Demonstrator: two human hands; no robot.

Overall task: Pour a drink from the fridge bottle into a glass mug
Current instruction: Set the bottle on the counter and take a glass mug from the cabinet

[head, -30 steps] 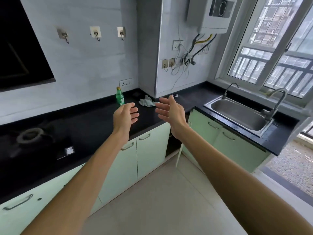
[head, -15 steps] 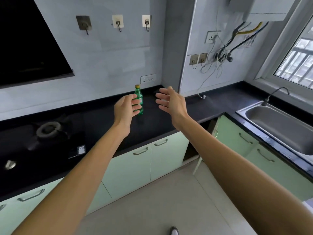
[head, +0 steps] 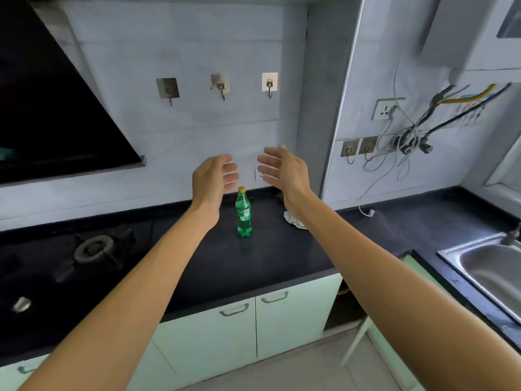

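Observation:
A green plastic bottle [head: 244, 214] with a yellow cap stands upright on the black countertop [head: 262, 258], near the back wall. My left hand [head: 212, 182] hovers above and to the left of it, fingers spread and empty. My right hand [head: 284, 172] is held up to the right of the bottle, palm facing left, also empty. Neither hand touches the bottle. No glass mug is in view.
A gas hob [head: 93, 249] lies on the counter to the left under a dark extractor hood [head: 48, 108]. A crumpled cloth [head: 293, 218] sits right of the bottle, partly behind my right forearm. A steel sink [head: 490, 266] is at the right. Pale green cabinets [head: 239, 331] run below.
The view has come closer to the counter and turned left. Both hands have risen above the bottle, which now shows between them instead of behind my left fingers.

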